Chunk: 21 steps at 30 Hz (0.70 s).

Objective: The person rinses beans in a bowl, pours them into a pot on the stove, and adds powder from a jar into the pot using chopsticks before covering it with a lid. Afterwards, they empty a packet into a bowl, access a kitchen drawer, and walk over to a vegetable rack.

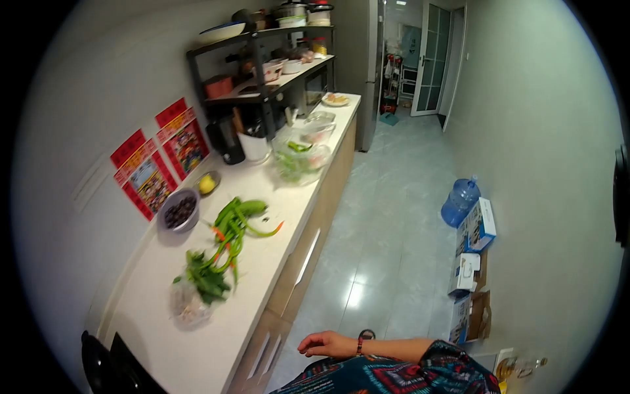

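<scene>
My right hand [325, 343] reaches in from the lower right, with a beaded bracelet and a watch at its wrist. Its fingers are loosely bent and nothing shows in them. It is above the floor beside the counter's front edge, touching nothing. On the counter [230, 328], nearest to it, lie a bunch of leafy greens [209, 279] and a clear plastic bag [189, 305] with small pale pieces. Green peppers [230, 220], some with red tips, lie just beyond. A bowl of dark fruit [179, 211] and a small dish with a yellow item [207, 184] stand by the wall. My left hand is out of view.
Further along the counter are a clear bag of greens [295, 161], a plate of food [335, 100] and a black shelf rack [262, 98]. A black object [118, 368] sits at the lower left. Boxes [467, 272] and a blue water jug [461, 202] line the right wall.
</scene>
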### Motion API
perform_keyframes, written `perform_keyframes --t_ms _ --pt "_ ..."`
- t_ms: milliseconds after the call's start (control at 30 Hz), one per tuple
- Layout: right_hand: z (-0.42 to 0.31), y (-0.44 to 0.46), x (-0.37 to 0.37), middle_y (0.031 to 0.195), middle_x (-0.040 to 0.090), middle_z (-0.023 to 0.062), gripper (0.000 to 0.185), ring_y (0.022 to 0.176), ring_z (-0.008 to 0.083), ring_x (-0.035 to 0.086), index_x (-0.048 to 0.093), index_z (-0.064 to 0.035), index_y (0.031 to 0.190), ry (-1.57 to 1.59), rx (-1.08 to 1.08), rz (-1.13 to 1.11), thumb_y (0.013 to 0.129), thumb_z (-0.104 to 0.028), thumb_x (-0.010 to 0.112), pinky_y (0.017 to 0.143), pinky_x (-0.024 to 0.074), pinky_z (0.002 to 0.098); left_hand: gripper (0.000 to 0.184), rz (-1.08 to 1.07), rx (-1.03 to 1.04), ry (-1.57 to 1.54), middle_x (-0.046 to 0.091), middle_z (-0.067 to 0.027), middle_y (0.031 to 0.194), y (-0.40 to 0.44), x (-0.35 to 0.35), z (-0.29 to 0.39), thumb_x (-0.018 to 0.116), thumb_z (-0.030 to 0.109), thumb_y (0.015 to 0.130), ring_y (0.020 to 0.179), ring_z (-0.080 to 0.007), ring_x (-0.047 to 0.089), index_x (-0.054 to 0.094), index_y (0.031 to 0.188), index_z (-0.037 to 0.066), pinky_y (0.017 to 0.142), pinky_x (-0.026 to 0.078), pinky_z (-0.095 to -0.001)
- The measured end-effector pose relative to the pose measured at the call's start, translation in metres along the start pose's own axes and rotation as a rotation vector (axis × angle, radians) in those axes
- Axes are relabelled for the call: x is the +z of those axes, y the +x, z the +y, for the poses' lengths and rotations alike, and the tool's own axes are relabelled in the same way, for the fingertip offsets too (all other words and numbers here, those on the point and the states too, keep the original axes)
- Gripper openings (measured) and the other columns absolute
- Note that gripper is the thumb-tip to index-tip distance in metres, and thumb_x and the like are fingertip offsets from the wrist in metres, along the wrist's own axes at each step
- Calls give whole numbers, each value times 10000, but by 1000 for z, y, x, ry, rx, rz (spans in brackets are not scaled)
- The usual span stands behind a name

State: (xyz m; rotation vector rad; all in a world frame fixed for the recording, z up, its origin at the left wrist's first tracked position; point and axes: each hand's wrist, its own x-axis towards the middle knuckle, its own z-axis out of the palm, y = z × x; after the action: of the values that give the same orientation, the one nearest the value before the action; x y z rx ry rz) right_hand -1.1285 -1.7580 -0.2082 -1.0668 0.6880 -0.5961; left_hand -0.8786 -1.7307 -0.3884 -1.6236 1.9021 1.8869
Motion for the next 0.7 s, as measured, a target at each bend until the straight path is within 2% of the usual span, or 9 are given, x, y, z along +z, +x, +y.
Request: perform_keyframes --t_ms 200,267,367,400,433,467,533,633,700 --pt "-42 -77 -142 1015 582 49 208 935 106 544 558 -15 1044 -31 -133 307 843 -68 545 836 432 227 358 -48 -37 75 581 -172 1038 96 26 14 409 277 860 990 -260 537 565 1040 9 861 400 -334" --pt "-60 -98 -184 1007 587 46 203 926 108 552 558 -9 1036 -62 -82 425 843 -68 546 836 436 231 358 -48 -2 100 583 -170 1034 128 31 -2 406 279 860 987 -259 539 569 1034 11 857 401 -334" --pt "-78 -113 -227 1003 587 53 228 930 117 555 543 -12 1067 1 -101 466 843 -53 528 841 436 237 358 -32 98 164 586 -169 1027 173 24 -24 402 281 861 983 -258 541 574 1025 14 852 404 -333" --pt "-85 -114 -239 1004 586 58 228 932 123 556 538 -8 1070 56 -124 485 845 -48 522 843 438 242 366 93 -4 -69 615 -153 932 166 10 25 377 301 866 911 -263 562 609 942 29 787 418 -334" --pt "-91 -113 -251 1014 579 66 230 936 129 554 530 4 1074 61 -99 491 848 -37 512 847 441 250 362 165 153 280 620 -142 840 156 -7 75 406 315 855 793 -251 578 609 884 17 712 433 -343" --pt "-93 -110 -266 1014 579 66 230 936 129 554 530 4 1074 68 -87 480 848 -37 512 847 441 250 362 167 137 271 620 -142 840 167 -13 87 406 315 855 793 -251 578 609 884 17 712 433 -343" --pt "-99 -103 -297 1022 576 64 231 934 125 553 527 9 1076 94 -155 470 850 -33 508 845 442 250 364 215 -173 20 602 -121 725 193 -29 102 431 335 838 676 -216 565 603 807 16 627 438 -340" --pt "-120 -97 -351 1004 583 66 223 927 123 553 534 12 1065 90 -166 572 848 -33 513 832 447 250 347 126 -229 43 581 -98 668 242 -64 164 460 342 816 600 -187 547 590 768 23 575 436 -339" --pt "-138 -96 -394 1002 585 68 213 921 125 557 545 1 1052 62 -139 661 844 -39 520 825 452 250 338 64 -128 -20 576 -94 648 300 -78 183 464 336 812 579 -196 546 588 760 26 569 434 -344"
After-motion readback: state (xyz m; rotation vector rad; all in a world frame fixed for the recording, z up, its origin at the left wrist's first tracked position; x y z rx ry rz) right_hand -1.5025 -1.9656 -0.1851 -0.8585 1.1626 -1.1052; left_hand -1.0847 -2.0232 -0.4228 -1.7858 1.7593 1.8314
